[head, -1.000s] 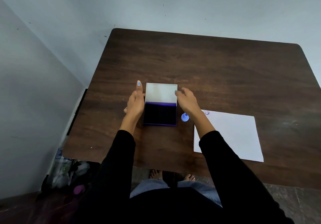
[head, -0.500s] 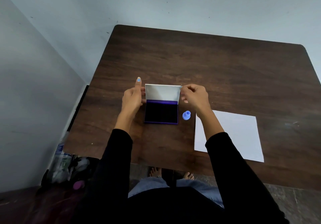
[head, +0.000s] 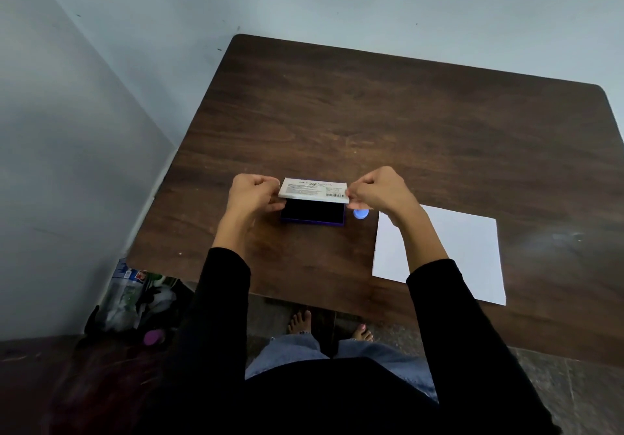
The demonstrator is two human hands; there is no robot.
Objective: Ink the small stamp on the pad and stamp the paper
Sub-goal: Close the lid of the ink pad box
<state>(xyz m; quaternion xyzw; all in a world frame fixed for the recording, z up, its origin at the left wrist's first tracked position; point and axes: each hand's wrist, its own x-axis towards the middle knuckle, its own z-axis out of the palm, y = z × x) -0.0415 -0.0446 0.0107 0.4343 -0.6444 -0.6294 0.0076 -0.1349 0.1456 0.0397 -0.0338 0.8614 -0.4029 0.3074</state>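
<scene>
A purple ink pad [head: 312,212] lies on the dark wooden table [head: 388,123], its dark pad partly showing. Its hinged white lid [head: 314,190], with printed text and a barcode on the outside, is tilted down over the pad. My left hand [head: 253,194] pinches the lid's left edge and my right hand [head: 380,191] pinches its right edge. The small blue stamp [head: 360,213] stands on the table just right of the pad, under my right hand. A white sheet of paper [head: 466,252] lies to the right, partly covered by my right forearm.
The table sits in a corner, with walls behind it and to the left. A plastic bag with bottles and clutter [head: 131,299] rests on the floor at the table's left front corner. My bare feet [head: 300,321] show under the near edge.
The lid stood open flat behind the pad one second ago. Both hands have swung it up and forward, so it now tilts down over the pad. The stamp and paper have stayed put.
</scene>
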